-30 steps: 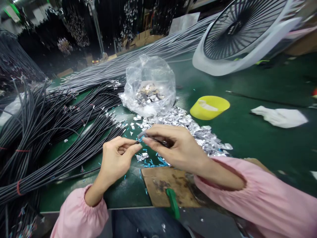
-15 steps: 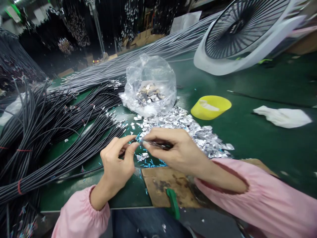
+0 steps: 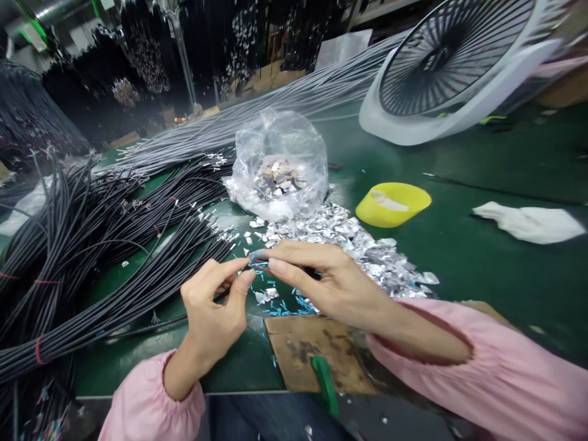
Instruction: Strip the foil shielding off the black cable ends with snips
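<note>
The person's 2 bare hands meet above a green tabletop (image 3: 482,275), in the lower middle of the head view. The thin wires (image 3: 258,264), blue and reddish, lie at the fingertips, bridging the narrow space between the hands. Their long axis runs nearly level across the view, dipping slightly toward the right; the left end points at the fingertips of the left hand (image 3: 214,315), the right end enters the right hand (image 3: 333,285). Right hand: thumb and forefinger closed upon the wires, with a dark object, too hidden to identify, in the curl of the palm. Left hand: thumb and forefinger brought near each other at the wires' left end; whether they pinch it cannot be told.

Beneath and beyond the fingertips lie blue offcuts (image 3: 288,304) and a heap of silvery foil scraps (image 3: 367,254). Nearer the person, a worn brown board (image 3: 298,352) reaches the table's edge, with a green strap (image 3: 325,383) upon it. Beyond the hands stands a clear plastic bag (image 3: 280,138) containing scraps; to its right, a yellow ring (image 3: 390,211) and a white cloth (image 3: 528,223). At left, black cables (image 3: 133,300) extend lengthwise from lower left toward the middle, their stripped ends facing the foil. Grey cables (image 3: 285,101) cross behind, toward a fan (image 3: 436,67) at upper right.
</note>
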### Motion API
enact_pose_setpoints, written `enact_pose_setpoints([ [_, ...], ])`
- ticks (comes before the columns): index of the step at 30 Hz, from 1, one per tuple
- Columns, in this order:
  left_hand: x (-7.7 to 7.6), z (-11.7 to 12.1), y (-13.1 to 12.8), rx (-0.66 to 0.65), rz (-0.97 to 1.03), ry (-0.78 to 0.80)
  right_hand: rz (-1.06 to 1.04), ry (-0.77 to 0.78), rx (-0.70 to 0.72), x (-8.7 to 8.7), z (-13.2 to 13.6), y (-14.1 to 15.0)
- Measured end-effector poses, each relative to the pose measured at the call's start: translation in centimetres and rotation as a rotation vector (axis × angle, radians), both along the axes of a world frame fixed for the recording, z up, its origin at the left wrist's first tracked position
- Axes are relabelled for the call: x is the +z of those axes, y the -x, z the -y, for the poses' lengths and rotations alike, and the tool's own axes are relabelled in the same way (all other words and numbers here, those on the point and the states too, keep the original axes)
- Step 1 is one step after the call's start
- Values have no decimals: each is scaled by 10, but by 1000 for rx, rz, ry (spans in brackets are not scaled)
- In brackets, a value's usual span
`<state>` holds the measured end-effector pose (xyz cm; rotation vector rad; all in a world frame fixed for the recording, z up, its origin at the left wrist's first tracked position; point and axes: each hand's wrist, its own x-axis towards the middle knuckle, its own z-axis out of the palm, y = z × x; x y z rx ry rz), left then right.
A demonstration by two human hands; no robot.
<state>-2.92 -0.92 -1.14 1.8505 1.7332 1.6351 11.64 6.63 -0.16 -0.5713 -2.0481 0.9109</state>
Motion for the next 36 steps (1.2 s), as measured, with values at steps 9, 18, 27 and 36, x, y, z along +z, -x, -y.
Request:
enact_pose_setpoints([
  [9,4,2,-1,75,-166,-49,16,-43,-5,0,0,-1],
  [18,0,3,-5,206,-393,-125,24,16,-41,1,1,0],
  [27,5,4,2,81,-65,49,-11,-18,-90,1,3,0],
  [36,27,-1,12,-372,645,653,-29,-3,-39,4,4,-1],
])
